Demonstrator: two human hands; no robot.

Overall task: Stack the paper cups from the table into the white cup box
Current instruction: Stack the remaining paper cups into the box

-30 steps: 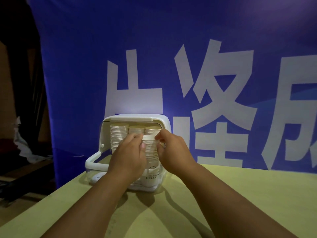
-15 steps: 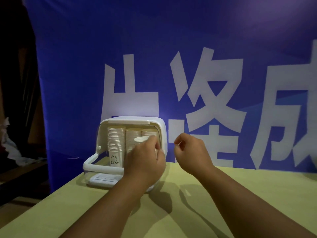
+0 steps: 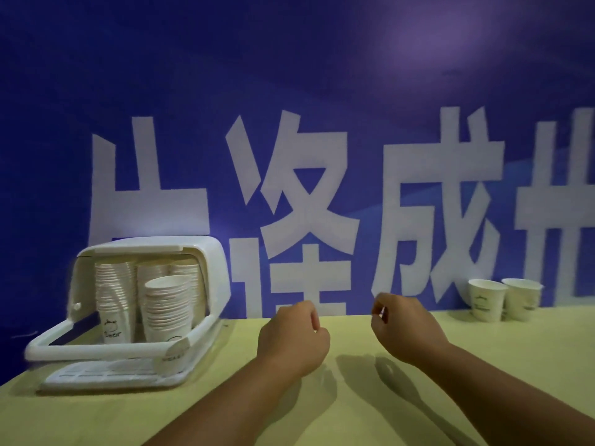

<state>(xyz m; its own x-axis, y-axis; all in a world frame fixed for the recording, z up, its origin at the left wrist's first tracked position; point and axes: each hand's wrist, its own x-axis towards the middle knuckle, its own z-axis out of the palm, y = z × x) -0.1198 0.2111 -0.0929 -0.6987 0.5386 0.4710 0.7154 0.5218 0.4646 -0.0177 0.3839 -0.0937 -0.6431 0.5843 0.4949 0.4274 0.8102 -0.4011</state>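
Risk one: the front stack (image 3: 167,307) in the box (image 3: 215,278) at the left stands tall and nearest the open front. A further cup pressed on off-centre may tilt it against the stacks behind, or tip it over the low front rail.

Risk two: two cups (image 3: 486,300) wait on the table (image 3: 483,365) at the far right, touching or nearly so. A hasty pinch on one may knock over its neighbour.

Grip: left hand (image 3: 293,339) and right hand (image 3: 405,329) hang above the table, between box and cups. The fingers are loosely curled, holding and touching nothing.
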